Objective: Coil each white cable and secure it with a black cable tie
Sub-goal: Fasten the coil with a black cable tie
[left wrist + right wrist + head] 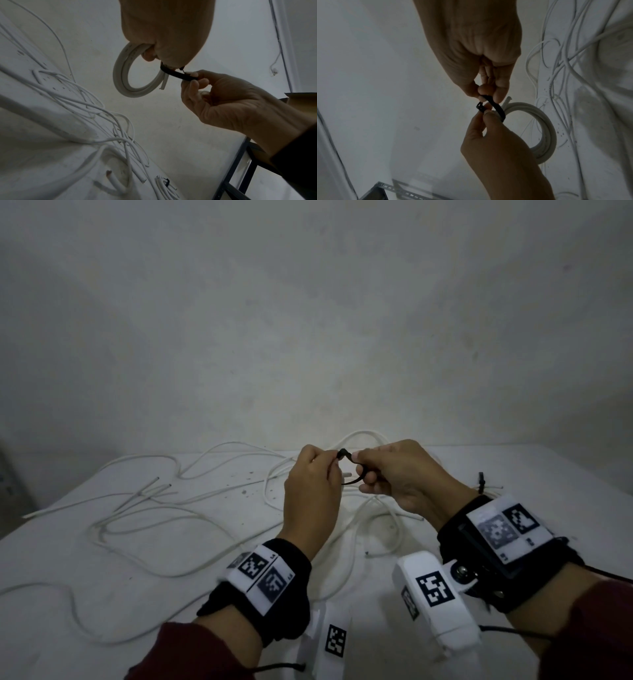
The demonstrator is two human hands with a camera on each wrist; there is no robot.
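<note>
Hands raised together above the desk [102,594]: left hand [310,494] grips the small white cable coil [132,75] and pinches the black cable tie [494,108] head, right hand [400,474] pinches the tie's strap, which arcs left-right around the coil's bundle, loose white cables [154,508] below.

maroon sleeves [191,652], black wristbands [270,597], white marker tags [435,587]
</note>
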